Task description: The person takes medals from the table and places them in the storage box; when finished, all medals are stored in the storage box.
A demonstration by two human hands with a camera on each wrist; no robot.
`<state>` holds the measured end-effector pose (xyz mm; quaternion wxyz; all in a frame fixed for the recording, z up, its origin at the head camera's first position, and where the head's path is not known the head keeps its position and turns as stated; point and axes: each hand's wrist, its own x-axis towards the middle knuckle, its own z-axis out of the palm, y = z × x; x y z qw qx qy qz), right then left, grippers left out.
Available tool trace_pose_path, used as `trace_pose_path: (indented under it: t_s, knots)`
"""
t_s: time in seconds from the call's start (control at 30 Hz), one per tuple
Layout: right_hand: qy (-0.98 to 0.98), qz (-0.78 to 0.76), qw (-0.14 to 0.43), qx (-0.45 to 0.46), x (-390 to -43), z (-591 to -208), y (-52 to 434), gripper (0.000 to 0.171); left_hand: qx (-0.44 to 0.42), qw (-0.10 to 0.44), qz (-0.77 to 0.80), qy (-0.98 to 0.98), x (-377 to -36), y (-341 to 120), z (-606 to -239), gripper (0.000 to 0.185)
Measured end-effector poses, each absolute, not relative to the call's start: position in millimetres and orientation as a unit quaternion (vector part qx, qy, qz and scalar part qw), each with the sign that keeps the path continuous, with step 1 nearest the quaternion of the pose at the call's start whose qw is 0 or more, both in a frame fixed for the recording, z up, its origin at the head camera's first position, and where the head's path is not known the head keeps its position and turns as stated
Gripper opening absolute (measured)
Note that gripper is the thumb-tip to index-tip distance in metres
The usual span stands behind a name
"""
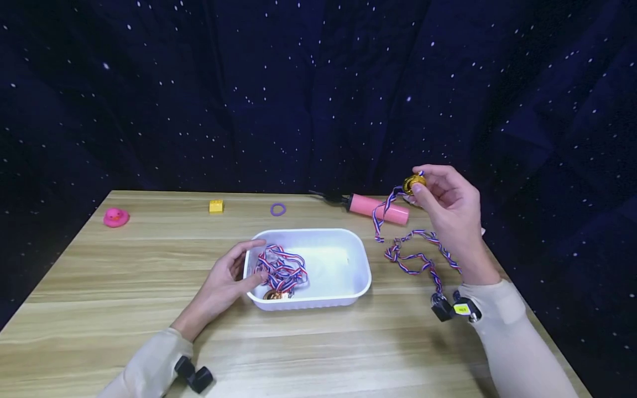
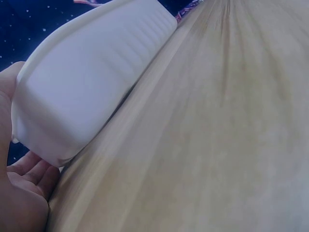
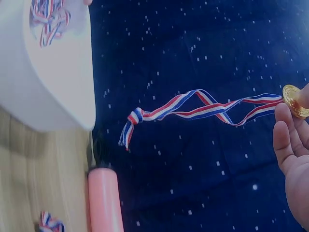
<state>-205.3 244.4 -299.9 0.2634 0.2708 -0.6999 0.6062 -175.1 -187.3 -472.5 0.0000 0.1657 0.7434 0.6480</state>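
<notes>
Left hand (image 1: 230, 279) low, fingers relaxed, spread. Right hand (image 1: 446, 200) raised, fingertips pinched together.

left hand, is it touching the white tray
Touching: the head view shows the left hand with fingers against the white tray's left rim.

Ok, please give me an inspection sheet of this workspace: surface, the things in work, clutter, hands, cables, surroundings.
Surface: wooden table, light grain.
Things in work: white tray holding a gold medal with tangled striped ribbon; second gold medal lifted above the table, its ribbon trailing down onto the wood.
Clutter: pink rubber duck, yellow brick, purple ring, pink cylinder along the far edge.
Hands: left hand rests against the tray's left end; right hand pinches the lifted medal.
Cables: a dark cord at the cylinder's left end; otherwise nothing seen.
Surroundings: dark blue starry curtain behind.
</notes>
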Motion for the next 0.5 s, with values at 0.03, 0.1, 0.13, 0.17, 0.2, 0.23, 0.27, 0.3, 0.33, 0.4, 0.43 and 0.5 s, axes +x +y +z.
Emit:
trace_pose_path:
  t_s: [0.03,0.1,0.13,0.17,0.2,0.23,0.27,0.3,0.33,0.4,0.43,0.5]
  knots:
    - [-0.7,0.606,0.26,0.273,-206,-300,241,0.028,0.164,0.0,0.647,0.744,-175,-187,-472,0.066]
    - [-0.705,0.603,0.252,0.276,-208,-299,233,0.028,0.162,0.001,0.646,0.746,-175,-188,-472,0.065]
    - [-0.709,0.599,0.248,0.277,-208,-300,229,0.027,0.161,0.001,0.644,0.748,-175,-188,-472,0.065]
    - [-0.713,0.596,0.244,0.277,-209,-300,226,0.027,0.161,0.0,0.643,0.749,-175,-188,-472,0.065]
    - [-0.717,0.593,0.24,0.278,-210,-300,223,0.027,0.161,0.0,0.643,0.749,-175,-188,-472,0.065]
    - [-0.722,0.587,0.238,0.278,-210,-301,219,0.027,0.162,0.0,0.643,0.749,-175,-188,-472,0.065]
    - [-0.725,0.584,0.234,0.28,-211,-302,216,0.026,0.162,0.001,0.643,0.748,-175,-188,-472,0.065]
    - [-0.728,0.581,0.231,0.282,-212,-303,214,0.025,0.163,0.001,0.643,0.748,-175,-188,-472,0.065]
    - [-0.73,0.579,0.227,0.285,-213,-305,211,0.025,0.163,0.0,0.644,0.747,-175,-188,-472,0.065]
    - [-0.731,0.578,0.218,0.289,-214,-308,205,0.023,0.165,0.0,0.645,0.746,-175,-188,-472,0.065]
    - [-0.731,0.58,0.212,0.29,-214,-310,202,0.022,0.164,-0.001,0.645,0.747,-175,-188,-472,0.065]
    - [-0.733,0.582,0.201,0.289,-215,-314,198,0.02,0.163,-0.002,0.643,0.749,-175,-188,-472,0.065]
